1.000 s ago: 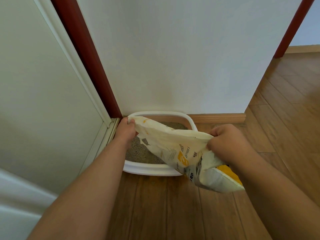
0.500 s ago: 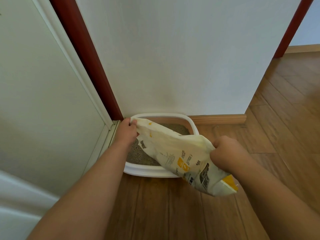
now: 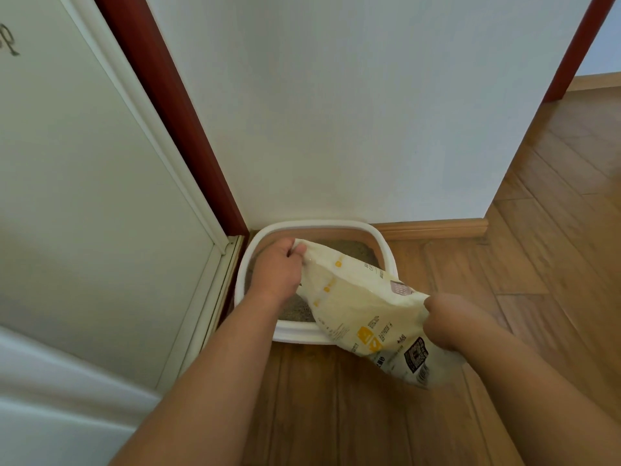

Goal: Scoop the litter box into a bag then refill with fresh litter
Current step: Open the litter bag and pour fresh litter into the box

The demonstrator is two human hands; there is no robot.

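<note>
Two hands are gripping the litter bag [image 3: 361, 311]: the left hand [image 3: 277, 269] is pinching its mouth corner low over the litter box [image 3: 322, 226], while the right hand [image 3: 448, 322] is clenching the bunched bottom end nearer the person. Its long axis is slanting from near right down toward far left, so pouring is likely turning on the right hand lifting.

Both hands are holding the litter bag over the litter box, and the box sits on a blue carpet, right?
Not quite. The head view shows the litter box on a brown wooden floor, not carpet. The left hand and right hand do hold the litter bag over it.
</note>
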